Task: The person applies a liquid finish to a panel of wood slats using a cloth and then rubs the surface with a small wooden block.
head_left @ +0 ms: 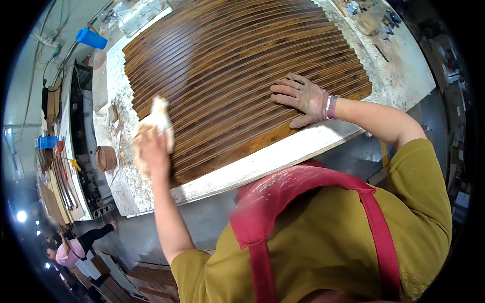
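A broad brown wooden panel with parallel ridges lies flat across the white worktable. At its left end my left hand, bare, presses on a cream rag. The rag is bunched under the fingers and hangs partly over the panel's jagged edge; motion blurs it. My right hand wears a stained, thin pinkish glove and a band at the wrist. It rests on the ridges near the panel's right front corner, fingers stretched out and holding nothing.
Left of the rag, a roll of brown tape or strip stands on the stained worktable. A blue cup is at the far left. Bottles and small containers crowd the far right corner. Another person is at the lower left, away from the table.
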A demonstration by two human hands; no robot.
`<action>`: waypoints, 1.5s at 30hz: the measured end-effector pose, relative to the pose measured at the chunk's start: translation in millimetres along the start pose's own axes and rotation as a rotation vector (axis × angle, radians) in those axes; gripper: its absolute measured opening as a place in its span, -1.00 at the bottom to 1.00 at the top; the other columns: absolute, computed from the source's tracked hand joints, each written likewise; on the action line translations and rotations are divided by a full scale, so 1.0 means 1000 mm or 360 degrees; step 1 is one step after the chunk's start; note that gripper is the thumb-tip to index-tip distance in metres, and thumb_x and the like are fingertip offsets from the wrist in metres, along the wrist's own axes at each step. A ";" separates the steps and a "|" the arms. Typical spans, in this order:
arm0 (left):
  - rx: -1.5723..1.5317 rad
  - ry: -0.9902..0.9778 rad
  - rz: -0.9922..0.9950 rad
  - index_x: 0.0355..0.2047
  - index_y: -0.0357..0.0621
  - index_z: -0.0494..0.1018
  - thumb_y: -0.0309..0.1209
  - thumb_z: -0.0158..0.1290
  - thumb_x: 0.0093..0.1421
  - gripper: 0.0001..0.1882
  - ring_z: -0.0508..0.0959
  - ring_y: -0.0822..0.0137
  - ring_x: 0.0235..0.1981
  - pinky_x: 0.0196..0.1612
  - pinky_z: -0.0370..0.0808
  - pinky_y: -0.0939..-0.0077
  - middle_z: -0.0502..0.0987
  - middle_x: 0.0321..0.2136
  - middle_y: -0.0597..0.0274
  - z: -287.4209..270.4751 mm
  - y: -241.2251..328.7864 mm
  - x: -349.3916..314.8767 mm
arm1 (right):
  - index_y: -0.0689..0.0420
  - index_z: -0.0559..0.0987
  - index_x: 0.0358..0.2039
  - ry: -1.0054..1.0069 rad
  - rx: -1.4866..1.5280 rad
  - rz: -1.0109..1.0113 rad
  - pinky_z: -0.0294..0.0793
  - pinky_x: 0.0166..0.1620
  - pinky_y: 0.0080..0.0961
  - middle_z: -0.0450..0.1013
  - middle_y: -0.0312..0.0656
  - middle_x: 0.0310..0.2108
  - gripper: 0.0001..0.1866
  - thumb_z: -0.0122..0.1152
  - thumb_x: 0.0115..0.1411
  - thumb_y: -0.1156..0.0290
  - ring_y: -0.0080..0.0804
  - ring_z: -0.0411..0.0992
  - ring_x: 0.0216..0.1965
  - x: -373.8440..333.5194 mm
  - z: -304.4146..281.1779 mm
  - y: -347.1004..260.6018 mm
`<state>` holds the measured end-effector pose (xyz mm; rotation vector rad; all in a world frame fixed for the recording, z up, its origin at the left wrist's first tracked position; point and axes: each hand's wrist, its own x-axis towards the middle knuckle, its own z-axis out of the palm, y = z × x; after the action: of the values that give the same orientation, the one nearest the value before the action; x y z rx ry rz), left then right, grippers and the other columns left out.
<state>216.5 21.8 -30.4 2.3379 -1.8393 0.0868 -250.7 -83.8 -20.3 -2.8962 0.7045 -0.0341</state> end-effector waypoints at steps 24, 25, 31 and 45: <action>0.0143 0.0445 0.0927 0.04 -0.26 0.43 -0.20 -0.03 0.32 -0.58 0.50 -0.15 -0.04 0.02 0.42 -0.01 0.51 -0.05 -0.16 -0.016 0.074 -0.011 | 0.12 0.21 0.32 0.0333 0.0118 -0.0224 -0.12 0.35 0.06 0.06 0.02 0.36 0.00 0.17 0.01 -0.29 0.00 -0.01 0.39 -0.005 0.034 0.011; 0.0227 0.0331 0.0726 0.06 -0.30 0.41 -0.20 -0.03 0.33 -0.55 0.48 -0.17 0.00 0.07 0.41 0.02 0.50 -0.04 -0.20 -0.027 0.047 -0.019 | 0.12 0.20 0.33 0.0324 0.0125 -0.0223 -0.13 0.36 0.05 0.05 0.02 0.37 0.01 0.17 0.01 -0.29 -0.01 -0.01 0.39 -0.002 0.036 0.009; -0.0621 -0.0105 -0.0539 0.28 -0.35 0.13 -0.06 -0.06 0.31 -0.29 0.22 -0.12 0.25 0.31 0.11 0.21 0.25 0.24 -0.18 0.012 -0.100 -0.023 | 0.15 0.23 0.31 0.0398 0.0113 -0.0311 -0.09 0.35 0.01 0.10 0.01 0.35 -0.03 0.15 0.06 -0.29 0.02 0.01 0.38 0.004 0.039 0.012; -0.0708 0.0608 0.0828 0.04 -0.28 0.40 -0.14 0.08 0.19 -0.47 0.33 -0.18 0.11 0.12 0.29 -0.10 0.39 0.07 -0.16 -0.023 0.155 0.075 | 0.02 0.21 0.33 0.0450 -0.0046 0.0337 -0.03 0.33 0.01 0.08 -0.05 0.34 -0.17 0.14 0.14 -0.13 0.01 -0.01 0.38 0.075 0.029 0.123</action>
<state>85.1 -81.4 17.9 1.4068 -1.9618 0.1552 -238.4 -221.6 -69.8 -2.8555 1.0624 -0.4168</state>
